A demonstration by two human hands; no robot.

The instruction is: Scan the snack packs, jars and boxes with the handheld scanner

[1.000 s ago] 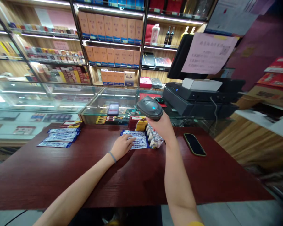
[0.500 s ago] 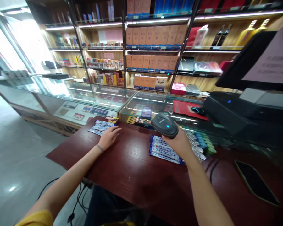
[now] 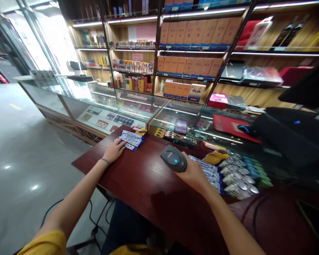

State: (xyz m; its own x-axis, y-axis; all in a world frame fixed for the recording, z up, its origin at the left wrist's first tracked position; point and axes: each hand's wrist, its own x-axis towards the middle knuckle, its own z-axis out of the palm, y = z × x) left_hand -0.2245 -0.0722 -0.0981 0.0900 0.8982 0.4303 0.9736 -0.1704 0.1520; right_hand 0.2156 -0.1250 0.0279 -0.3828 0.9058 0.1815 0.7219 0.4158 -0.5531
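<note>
My right hand (image 3: 192, 173) is wrapped round a dark grey handheld barcode scanner (image 3: 172, 157) with a blue light, held above the table. Just beyond that hand lies a row of blue-and-white wrapped sticks (image 3: 211, 173), partly hidden by my hand and wrist. At the table's far left, my left hand (image 3: 114, 151) is open, its fingertips touching the near left side of a second group of blue-and-white sticks (image 3: 132, 139). A few yellow-and-red packets (image 3: 140, 131) sit behind that group.
The dark red table (image 3: 140, 170) meets a glass display counter (image 3: 172, 109). At the right are yellow-and-brown packets (image 3: 214, 154), several silver-topped packs (image 3: 238, 177), green packs (image 3: 260, 173), a red mat (image 3: 228, 124) and a phone (image 3: 313, 216). Cables (image 3: 95, 226) hang below.
My left hand has gone from the right of the left-hand sticks onto their near left side. My right hand has carried the scanner left, away from the right-hand sticks. The view has turned left.
</note>
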